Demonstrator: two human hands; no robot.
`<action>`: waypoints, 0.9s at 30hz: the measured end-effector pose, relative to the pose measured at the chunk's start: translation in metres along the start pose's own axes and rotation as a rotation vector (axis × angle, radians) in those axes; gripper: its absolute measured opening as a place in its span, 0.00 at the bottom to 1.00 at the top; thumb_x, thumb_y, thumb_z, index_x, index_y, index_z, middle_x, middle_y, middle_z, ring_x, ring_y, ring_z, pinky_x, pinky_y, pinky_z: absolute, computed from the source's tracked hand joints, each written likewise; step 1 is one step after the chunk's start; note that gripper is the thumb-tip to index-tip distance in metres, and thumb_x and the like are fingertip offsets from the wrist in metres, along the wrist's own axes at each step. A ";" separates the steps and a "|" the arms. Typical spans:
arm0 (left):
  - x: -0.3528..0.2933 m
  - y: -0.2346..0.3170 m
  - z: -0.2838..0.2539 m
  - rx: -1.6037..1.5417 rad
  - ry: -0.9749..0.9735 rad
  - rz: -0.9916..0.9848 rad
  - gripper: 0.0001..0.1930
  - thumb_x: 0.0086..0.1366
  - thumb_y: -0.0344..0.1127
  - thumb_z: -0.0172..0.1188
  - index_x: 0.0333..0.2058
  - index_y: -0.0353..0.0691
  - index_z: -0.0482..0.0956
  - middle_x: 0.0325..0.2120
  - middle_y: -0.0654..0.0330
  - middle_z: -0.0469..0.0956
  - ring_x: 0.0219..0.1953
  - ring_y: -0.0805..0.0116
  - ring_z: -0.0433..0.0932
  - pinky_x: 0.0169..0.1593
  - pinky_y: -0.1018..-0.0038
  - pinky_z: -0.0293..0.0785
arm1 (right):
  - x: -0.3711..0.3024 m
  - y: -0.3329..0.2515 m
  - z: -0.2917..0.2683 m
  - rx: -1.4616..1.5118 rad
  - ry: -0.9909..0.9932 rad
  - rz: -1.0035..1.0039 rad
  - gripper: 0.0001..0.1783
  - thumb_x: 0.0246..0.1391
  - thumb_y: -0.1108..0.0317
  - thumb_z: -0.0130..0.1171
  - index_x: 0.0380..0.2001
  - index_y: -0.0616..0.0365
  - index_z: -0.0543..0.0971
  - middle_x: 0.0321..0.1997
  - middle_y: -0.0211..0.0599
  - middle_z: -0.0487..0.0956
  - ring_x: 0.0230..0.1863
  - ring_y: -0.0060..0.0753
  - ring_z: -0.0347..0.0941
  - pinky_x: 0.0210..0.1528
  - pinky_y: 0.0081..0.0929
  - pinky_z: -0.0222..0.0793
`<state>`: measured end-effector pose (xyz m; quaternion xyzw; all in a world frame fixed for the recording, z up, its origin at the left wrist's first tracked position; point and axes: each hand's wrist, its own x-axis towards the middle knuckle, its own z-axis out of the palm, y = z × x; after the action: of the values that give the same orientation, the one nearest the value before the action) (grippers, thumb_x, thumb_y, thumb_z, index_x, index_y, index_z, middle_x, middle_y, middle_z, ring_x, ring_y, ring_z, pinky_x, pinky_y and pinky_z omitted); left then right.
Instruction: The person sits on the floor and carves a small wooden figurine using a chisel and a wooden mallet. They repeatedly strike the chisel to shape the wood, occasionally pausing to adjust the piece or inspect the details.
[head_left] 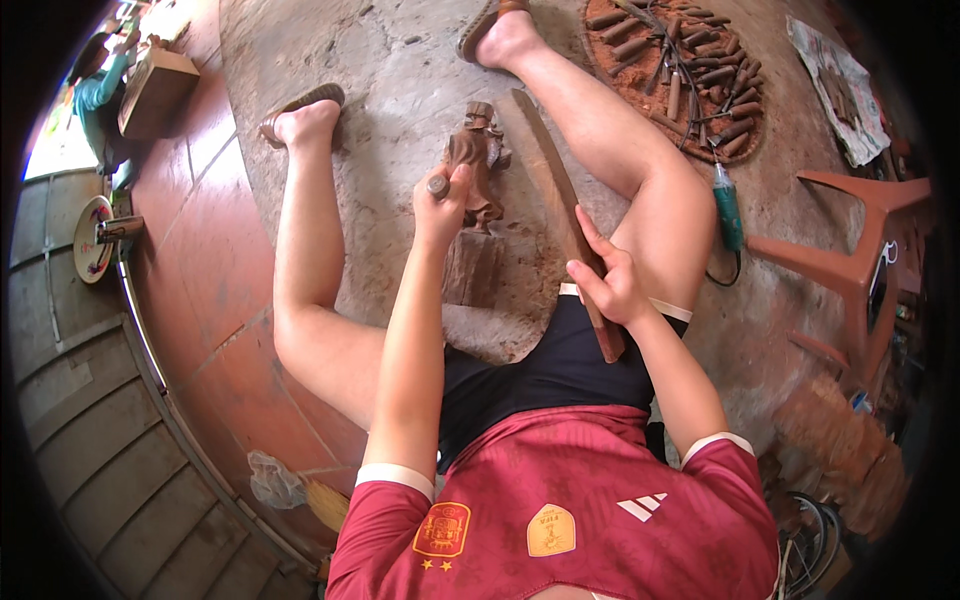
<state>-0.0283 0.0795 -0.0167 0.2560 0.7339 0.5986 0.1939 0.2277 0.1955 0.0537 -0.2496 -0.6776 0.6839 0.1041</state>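
A dark brown carved wooden figure [468, 150] with a rough block base [474, 268] lies on the worn floor between my legs. My left hand [440, 212] is closed round an upright wooden tool handle [437, 186], whose butt end faces up. It is just beside the figure's robe; the hand hides the tool's lower end. To the right, my right hand [622, 287] grips a long, flat wooden bat [548, 175] near its lower end, thumb and index finger along it. The bat slants from beside the figure's head down to my shorts.
A round tray [640, 85] of many brown-handled carving tools stands at the far right. Near it lie a green corded power tool [727, 210], a white sack [850, 110] and a brown plastic stool [855, 235]. A person [98, 95] is beside a box at the far left.
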 end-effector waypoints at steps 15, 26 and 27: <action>-0.007 0.000 -0.005 0.031 -0.077 0.105 0.10 0.53 0.30 0.65 0.36 0.35 0.82 0.31 0.53 0.85 0.36 0.63 0.84 0.40 0.69 0.77 | -0.024 -0.060 0.039 -0.631 -0.049 -0.330 0.42 0.51 0.69 0.64 0.70 0.44 0.62 0.26 0.49 0.73 0.23 0.50 0.72 0.26 0.39 0.73; -0.007 -0.013 0.011 0.007 0.007 0.129 0.12 0.65 0.36 0.64 0.23 0.41 0.74 0.19 0.69 0.71 0.24 0.73 0.69 0.27 0.70 0.64 | -0.029 -0.074 0.047 -0.504 -0.017 -0.521 0.41 0.51 0.67 0.64 0.69 0.44 0.63 0.29 0.51 0.74 0.24 0.47 0.74 0.28 0.38 0.74; -0.009 -0.015 0.009 -0.020 0.006 0.119 0.09 0.63 0.35 0.65 0.26 0.40 0.76 0.21 0.67 0.74 0.26 0.72 0.72 0.30 0.71 0.67 | -0.030 -0.072 0.047 -0.556 -0.005 -0.563 0.41 0.52 0.66 0.64 0.69 0.45 0.63 0.29 0.52 0.73 0.24 0.50 0.75 0.29 0.38 0.75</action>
<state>-0.0181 0.0788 -0.0335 0.2954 0.7119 0.6172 0.1580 0.2171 0.1446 0.1279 -0.0710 -0.8792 0.4195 0.2146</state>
